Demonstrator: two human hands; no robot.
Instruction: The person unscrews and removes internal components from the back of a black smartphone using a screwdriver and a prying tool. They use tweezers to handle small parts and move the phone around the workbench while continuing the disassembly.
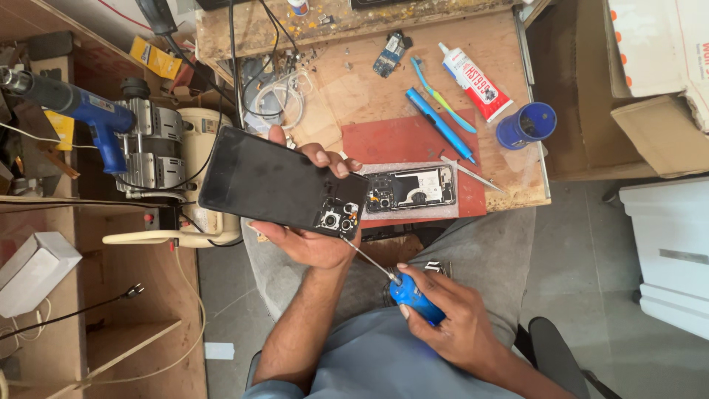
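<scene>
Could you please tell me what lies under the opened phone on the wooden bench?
The opened black phone body rests on a pale padded sheet laid over a red rectangular mat. Whatever sits directly beneath the phone is covered and cannot be seen.

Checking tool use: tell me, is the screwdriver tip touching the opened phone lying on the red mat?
No, the screwdriver tip meets the black back panel held in the left hand.

A: Which areas of the worktop (332,96) were passable?

B: A bare strip lay between the cable bundle (275,92) and the blue tools (439,124).

A: Obstructions?

B: The opened phone chassis (408,188) occupied the red mat (402,140); the glue tube (474,80) and blue cup (526,125) blocked the right edge.
</scene>
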